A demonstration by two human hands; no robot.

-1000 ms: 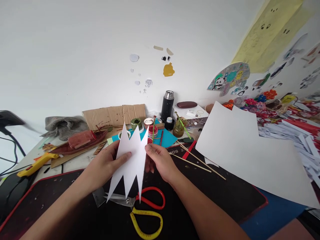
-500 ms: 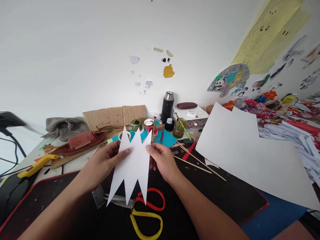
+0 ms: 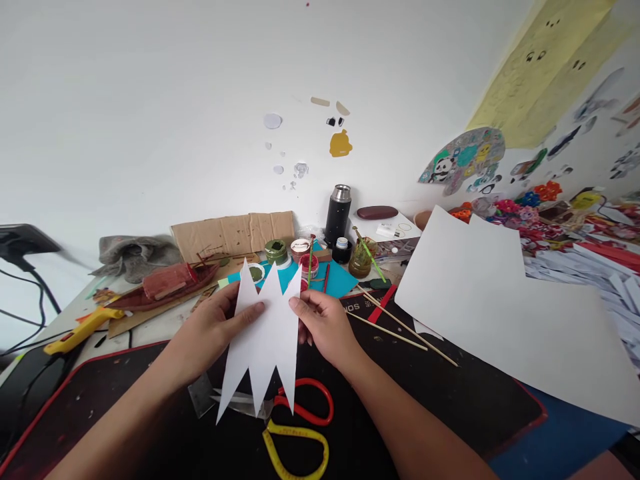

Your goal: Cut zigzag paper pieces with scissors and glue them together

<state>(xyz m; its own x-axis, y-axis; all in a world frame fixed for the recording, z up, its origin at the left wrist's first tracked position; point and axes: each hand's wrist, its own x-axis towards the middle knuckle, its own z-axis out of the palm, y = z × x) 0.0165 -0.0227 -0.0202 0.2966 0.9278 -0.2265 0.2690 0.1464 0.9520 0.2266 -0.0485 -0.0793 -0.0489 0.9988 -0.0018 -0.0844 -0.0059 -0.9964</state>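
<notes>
White zigzag paper (image 3: 265,333) between left hand (image 3: 210,330), right hand (image 3: 325,327); scissors (image 3: 330,403) partly beneath.

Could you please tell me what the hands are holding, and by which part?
Both hold one white zigzag-cut paper: the left hand pinches its left edge and the right hand its right edge, both in its upper half.

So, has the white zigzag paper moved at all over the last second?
Yes, slightly. The zigzag paper has dropped a little toward the person: its lower points now reach further past the blades of the scissors lying on the mat.
</notes>
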